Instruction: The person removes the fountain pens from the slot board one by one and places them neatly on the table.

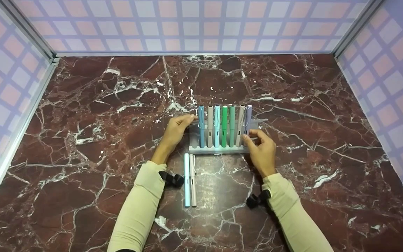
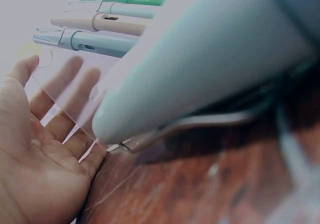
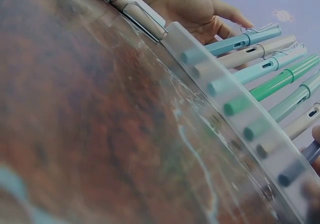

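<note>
A clear pen stand (image 1: 219,150) holds several upright pens: blue, beige, light blue, green (image 1: 224,126), grey-green, beige and, at the right end, purple (image 1: 248,117). My right hand (image 1: 261,148) pinches the purple pen low down between thumb and fingers. At the stand's left end, my left hand (image 1: 176,132) holds the clear side panel by its edge, thumb in front and fingers behind, as the left wrist view shows. Two pens, one light blue (image 1: 187,180) and one beige (image 1: 193,182), lie side by side just before the stand's front left corner.
The stand is on a dark red marbled table (image 1: 82,140). Checked panels (image 1: 201,24) close off the back and both sides. In the left wrist view a pale pen (image 2: 210,58) looms close to the camera.
</note>
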A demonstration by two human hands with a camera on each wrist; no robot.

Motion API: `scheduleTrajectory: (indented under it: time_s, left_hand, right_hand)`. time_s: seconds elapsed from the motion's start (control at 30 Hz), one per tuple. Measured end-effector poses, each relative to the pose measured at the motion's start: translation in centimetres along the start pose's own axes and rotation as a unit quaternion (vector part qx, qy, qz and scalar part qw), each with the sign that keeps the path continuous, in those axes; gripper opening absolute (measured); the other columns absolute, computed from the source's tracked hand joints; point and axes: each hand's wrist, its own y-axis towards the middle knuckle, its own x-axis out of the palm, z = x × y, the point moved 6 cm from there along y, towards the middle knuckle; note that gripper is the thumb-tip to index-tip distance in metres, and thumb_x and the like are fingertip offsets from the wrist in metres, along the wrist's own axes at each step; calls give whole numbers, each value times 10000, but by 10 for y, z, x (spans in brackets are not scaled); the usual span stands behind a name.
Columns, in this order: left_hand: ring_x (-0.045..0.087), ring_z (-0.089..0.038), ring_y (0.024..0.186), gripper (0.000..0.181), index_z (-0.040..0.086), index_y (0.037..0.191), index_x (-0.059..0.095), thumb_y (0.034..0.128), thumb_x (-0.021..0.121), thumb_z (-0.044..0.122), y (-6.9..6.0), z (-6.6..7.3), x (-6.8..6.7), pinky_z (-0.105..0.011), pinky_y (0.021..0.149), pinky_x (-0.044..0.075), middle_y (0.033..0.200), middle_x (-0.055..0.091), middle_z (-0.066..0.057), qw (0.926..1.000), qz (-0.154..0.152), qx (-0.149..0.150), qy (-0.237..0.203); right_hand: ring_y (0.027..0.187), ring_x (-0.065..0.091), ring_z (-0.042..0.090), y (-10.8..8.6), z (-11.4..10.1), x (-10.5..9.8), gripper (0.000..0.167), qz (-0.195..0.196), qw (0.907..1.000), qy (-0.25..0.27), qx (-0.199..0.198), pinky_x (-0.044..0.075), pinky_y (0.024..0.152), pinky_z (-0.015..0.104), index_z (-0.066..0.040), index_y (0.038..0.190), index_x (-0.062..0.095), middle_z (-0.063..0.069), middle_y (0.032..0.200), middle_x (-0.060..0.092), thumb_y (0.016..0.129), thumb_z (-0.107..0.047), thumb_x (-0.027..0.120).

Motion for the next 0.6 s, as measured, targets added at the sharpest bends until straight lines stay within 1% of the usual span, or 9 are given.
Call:
scheduleTrajectory:
  time_s: [0.2,0.3,0.37,0.43,0.53,0.6]
  left_hand:
    - [625,-273,1175,266,-107,1101,697,1018,513,67,0,0,0,-383,1083,433,1188,699,-227,10000,7,21,14]
    - [642,-243,1141,264,-108,1097,698,1014,515,64,0,1,0,-375,1063,449,1168,708,-222,10000,3,44,15]
    - [649,-221,1120,264,-105,1094,700,1012,517,67,0,1,0,-371,1052,456,1161,712,-217,10000,6,53,18]
    - [652,-205,1108,264,-101,1092,701,1010,519,71,0,1,0,-367,1047,458,1160,714,-211,10000,14,54,19]
    - [652,-201,1106,263,-95,1091,704,1009,523,77,0,0,0,-366,1047,457,1160,716,-204,10000,23,50,16]
    - [649,-208,1109,262,-93,1090,705,1009,525,79,0,1,0,-371,1048,455,1160,716,-203,10000,24,49,15]
  right_hand:
    - [652,650,316,-2,-8,1,159,-38,9998,79,153,433,537,119,98,999,706,237,839,713,875,4,736]
    - [671,657,334,-4,-18,1,164,-79,9997,108,189,452,557,118,139,1007,687,274,839,704,880,38,713]
    - [663,658,293,-4,-19,0,165,-77,9996,166,201,459,562,121,146,1008,681,291,833,697,883,43,708]
    - [653,650,218,-3,-15,0,167,-47,9995,220,238,461,563,127,138,1014,685,289,836,698,884,35,710]
    - [644,620,107,-2,-4,0,169,12,9991,316,294,459,563,139,106,1022,699,260,847,708,889,5,721]
    - [650,608,57,-1,0,-1,170,33,9989,340,317,462,569,146,80,1024,711,223,859,721,892,-26,731]
